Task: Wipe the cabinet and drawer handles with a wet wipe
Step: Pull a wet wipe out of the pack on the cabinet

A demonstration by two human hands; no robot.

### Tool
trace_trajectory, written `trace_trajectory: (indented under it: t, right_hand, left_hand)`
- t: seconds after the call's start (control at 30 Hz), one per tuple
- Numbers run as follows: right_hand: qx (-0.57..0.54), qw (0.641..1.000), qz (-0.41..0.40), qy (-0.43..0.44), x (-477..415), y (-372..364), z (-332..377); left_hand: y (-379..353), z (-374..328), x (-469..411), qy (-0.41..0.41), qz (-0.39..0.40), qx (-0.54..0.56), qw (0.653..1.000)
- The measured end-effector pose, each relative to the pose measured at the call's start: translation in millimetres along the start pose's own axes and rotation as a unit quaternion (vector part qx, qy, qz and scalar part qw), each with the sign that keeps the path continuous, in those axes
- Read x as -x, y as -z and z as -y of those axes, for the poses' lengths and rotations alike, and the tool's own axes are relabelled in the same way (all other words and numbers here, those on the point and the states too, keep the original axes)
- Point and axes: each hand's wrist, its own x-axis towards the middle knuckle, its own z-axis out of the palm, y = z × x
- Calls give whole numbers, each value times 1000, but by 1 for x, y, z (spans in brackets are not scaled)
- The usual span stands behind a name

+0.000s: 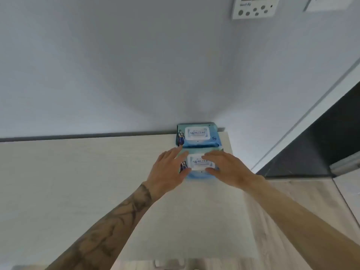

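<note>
Resting on the nearer wet wipe pack (199, 164) near the desk's (78, 182) far right corner, the left grip (169, 169) and right grip (228, 168) lie released, fingers straight. A second pack (197, 136) sits just behind, at the far edge.

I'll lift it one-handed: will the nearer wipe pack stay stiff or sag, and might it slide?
The nearer wipe pack looks like a soft film pouch, so it would probably sag around its rigid white lid. It looks plump, so probably heavy for its size. Lying flat on the smooth cabinet top, it likely slides, not tips.
</note>
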Motion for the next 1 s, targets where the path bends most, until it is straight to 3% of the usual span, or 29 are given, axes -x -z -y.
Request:
trace_trajectory:
  t: [0.23,0.43,0.53,0.7,0.93,1.0]
  right_hand:
    - [57,998,-22,31,-30,-29,-9]
    - [106,992,-17,70,-29,-29,-11]
    - [79,994,-27,68,-30,-19,-10]
    - [29,993,-110,31,-47,0,-2]
    - [-4,964,-261,-43,-54,-17,10]
    - [0,965,-259,-28,-47,-26,5]
  left_hand:
    - [-42,13,-26,-45,-17,-1,999]
    - [-52,15,-26,-30,-45,60,997]
    - [-51,14,-25,-15,-54,94,994]
    - [-49,7,-24,26,-53,168,984]
    - [-57,21,-39,-51,-28,73,996]
    - [-60,25,-44,-44,-11,73,996]
